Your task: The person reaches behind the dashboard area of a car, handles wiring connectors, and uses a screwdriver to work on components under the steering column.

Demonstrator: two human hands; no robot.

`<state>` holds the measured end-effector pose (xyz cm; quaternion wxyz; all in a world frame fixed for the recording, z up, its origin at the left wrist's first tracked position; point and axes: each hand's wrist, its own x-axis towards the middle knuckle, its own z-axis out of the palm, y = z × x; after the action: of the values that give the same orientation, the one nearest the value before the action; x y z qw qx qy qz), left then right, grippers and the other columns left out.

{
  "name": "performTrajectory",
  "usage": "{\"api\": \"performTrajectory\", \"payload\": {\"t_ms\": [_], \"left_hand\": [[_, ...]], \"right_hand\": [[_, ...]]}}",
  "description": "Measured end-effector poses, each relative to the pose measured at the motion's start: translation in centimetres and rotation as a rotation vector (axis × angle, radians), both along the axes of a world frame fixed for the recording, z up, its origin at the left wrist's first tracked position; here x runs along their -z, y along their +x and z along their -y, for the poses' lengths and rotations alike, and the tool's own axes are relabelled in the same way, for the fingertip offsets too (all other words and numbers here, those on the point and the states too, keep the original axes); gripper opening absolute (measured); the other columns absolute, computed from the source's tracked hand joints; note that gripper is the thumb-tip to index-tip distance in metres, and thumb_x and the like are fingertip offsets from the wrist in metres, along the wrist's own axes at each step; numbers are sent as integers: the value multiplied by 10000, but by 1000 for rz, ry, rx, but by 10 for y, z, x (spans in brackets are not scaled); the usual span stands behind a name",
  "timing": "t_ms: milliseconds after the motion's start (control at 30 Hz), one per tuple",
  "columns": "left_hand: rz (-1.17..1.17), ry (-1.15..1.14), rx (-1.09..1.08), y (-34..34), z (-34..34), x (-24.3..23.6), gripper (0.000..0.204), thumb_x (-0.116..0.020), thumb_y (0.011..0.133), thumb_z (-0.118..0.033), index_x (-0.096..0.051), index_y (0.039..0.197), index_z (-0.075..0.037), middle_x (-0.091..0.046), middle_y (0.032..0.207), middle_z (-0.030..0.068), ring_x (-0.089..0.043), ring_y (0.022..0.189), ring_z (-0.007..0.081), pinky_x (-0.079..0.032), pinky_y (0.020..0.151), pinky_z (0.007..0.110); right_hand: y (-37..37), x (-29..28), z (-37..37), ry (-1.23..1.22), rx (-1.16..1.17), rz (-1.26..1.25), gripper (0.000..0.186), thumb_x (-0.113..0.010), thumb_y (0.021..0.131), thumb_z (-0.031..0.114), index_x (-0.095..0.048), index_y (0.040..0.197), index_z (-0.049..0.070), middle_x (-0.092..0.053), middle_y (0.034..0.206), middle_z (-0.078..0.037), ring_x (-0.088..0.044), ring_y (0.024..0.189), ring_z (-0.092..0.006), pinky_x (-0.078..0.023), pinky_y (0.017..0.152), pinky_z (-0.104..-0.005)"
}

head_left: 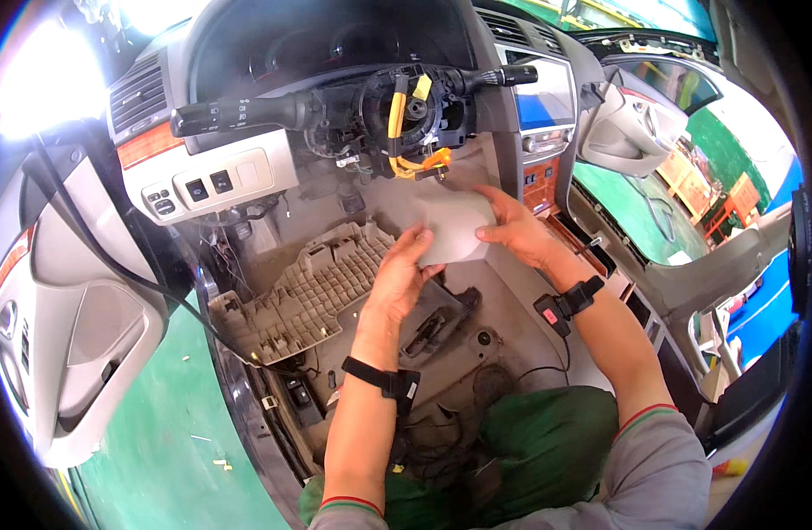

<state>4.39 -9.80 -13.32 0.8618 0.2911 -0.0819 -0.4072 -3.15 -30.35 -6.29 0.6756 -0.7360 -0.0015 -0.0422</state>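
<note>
Both hands are holding a pale grey plastic cover (453,226) in the footwell of a stripped car, just below the bare steering column (412,110) with its yellow wiring. The left hand (399,274) is gripping the cover's lower left edge with fingers curled around it, and the right hand (510,228) is clasping its right side, thumb underneath and fingers spread over the top. The cover is lying with its long axis running roughly left to right, its rounded face turned up toward the camera, above a ribbed beige trim panel (313,291) resting tilted by the door sill.
</note>
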Motion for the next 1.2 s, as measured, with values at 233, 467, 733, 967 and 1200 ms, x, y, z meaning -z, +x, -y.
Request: {"api": "performTrajectory", "payload": {"t_ms": [233,467,733,967,1200], "left_hand": [[322,77,-134,-2,21,-3,488,-578,933,-48,-434,1400,-59,-570,1254,74,-553,1111,152,-452,961,275],[382,104,-360,-4,34,-8,520,-571,947,-92,-377,1427,-47,-435,1408,110,-484,1224,198,-430,996,310],[274,84,-281,-6,39,-10,473,-536,959,-110,-391,1392,12,-435,1408,141,-498,1215,235,-453,961,336],[274,199,-270,-9,31,-12,434,-548,956,-143,-449,1349,13,-491,1339,127,-524,1186,228,-474,906,330],[249,325,-299,5,11,6,421,-551,959,-176,-463,1323,15,-536,1279,104,-575,1115,213,-477,863,332]], "right_hand": [[-19,-9,4,-200,121,-181,553,-684,858,152,-450,1340,16,-597,1171,-84,-564,1073,-170,-454,919,-307],[5,-20,5,-85,279,-23,339,-651,893,179,-551,1185,40,-622,1091,-45,-587,989,-152,-523,826,-340],[46,-28,2,-366,721,331,352,-667,860,119,-547,1158,-26,-654,954,-125,-628,788,-176,-543,656,-294],[83,-15,13,-238,796,497,362,-663,845,95,-552,1165,-33,-668,929,-150,-643,777,-209,-506,701,-353],[88,-15,12,-453,837,609,362,-620,885,97,-539,1225,-1,-657,887,-130,-612,727,-193,-484,667,-316]]}}
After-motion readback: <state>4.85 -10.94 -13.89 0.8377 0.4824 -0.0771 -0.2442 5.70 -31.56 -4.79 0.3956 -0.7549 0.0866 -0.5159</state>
